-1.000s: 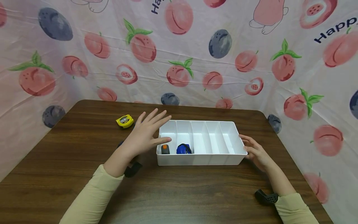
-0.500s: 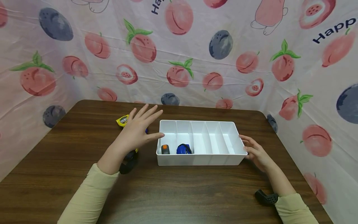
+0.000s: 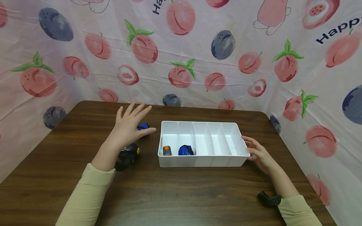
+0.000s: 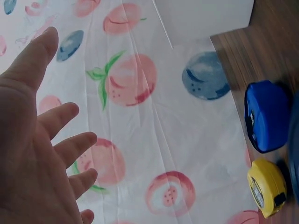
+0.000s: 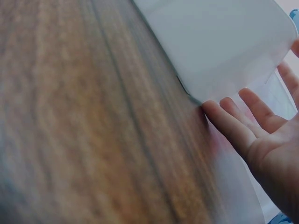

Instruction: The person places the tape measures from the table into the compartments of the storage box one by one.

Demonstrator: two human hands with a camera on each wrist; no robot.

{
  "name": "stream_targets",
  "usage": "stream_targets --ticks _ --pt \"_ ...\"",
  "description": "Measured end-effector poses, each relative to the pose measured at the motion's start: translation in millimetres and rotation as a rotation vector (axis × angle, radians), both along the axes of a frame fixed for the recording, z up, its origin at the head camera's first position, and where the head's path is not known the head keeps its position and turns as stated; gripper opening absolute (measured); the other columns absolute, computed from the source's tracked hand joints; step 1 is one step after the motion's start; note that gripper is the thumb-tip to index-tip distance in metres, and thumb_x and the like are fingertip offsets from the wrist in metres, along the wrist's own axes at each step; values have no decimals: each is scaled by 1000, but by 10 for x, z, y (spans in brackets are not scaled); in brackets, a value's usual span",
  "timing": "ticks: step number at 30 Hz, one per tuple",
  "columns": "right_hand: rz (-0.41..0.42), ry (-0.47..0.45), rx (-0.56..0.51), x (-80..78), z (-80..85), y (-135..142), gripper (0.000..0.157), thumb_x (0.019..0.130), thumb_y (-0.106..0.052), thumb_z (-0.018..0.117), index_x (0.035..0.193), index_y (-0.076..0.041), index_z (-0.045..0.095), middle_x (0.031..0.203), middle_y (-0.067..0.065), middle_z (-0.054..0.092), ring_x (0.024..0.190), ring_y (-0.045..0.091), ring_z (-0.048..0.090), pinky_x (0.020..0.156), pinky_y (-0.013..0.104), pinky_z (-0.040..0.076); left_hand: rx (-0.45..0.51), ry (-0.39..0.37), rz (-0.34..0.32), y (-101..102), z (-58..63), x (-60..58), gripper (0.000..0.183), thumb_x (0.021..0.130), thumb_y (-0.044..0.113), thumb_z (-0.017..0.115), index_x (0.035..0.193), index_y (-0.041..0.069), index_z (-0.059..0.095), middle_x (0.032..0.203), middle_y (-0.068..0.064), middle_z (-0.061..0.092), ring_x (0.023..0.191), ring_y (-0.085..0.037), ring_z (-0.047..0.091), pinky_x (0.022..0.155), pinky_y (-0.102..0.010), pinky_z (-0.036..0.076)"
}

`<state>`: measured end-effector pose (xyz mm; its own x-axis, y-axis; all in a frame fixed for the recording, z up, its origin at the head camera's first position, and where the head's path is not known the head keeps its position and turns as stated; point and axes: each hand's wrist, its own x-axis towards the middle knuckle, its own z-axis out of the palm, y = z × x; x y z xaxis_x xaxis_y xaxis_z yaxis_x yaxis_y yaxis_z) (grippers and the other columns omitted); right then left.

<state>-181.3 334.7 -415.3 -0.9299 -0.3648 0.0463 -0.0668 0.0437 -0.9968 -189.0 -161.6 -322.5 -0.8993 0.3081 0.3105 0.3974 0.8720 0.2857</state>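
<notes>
My left hand (image 3: 125, 130) hovers over the left of the table, fingers spread, holding nothing. Just beyond its thumb lies a blue tape measure (image 3: 143, 126). A black tape measure (image 3: 130, 150) with a yellow spot shows beside the wrist. The yellow tape measure (image 4: 266, 187) is hidden behind the hand in the head view but shows in the left wrist view. My right hand (image 3: 260, 153) rests extended fingers against the right end of a white divided box (image 3: 200, 161). Inside its leftmost compartment is a dark grey object with an orange top (image 3: 167, 151); the second holds another blue tape measure (image 3: 185, 150).
The brown wooden table (image 3: 198, 194) ends at a fruit-printed cloth (image 3: 195, 47) that hangs behind and on both sides. The box stands right of the middle, its other compartments without contents. A black band (image 3: 269, 199) sits at the right wrist.
My left hand has moved left, away from the box, now covering the yellow tape measure and uncovering the blue and black ones. The right hand and the box have stayed put.
</notes>
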Motion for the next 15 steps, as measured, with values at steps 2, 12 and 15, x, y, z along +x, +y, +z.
stream_targets --ticks 2,12,15 --pt "0 3 -5 2 -4 -1 40 98 -9 44 138 -18 44 132 18 34 103 16 57 81 33 52 -1 -9 12 -27 0 -9 84 84 60 63 151 20 32 157 -8 21 144 -33 1 106 -60 -13" --pt "5 17 10 -2 -25 11 41 99 -7 43 138 -15 43 130 9 41 105 15 56 81 34 52 -14 -63 89 -179 -18 -64 90 82 69 56 153 21 27 158 -11 17 143 -35 -6 104 -60 -18" --pt "9 17 4 -1 -25 12 41 99 -7 43 139 -15 43 130 11 40 105 16 56 81 34 52 -18 -76 103 -238 -37 -85 91 82 69 55 153 21 26 158 -11 16 143 -36 -8 103 -60 -19"
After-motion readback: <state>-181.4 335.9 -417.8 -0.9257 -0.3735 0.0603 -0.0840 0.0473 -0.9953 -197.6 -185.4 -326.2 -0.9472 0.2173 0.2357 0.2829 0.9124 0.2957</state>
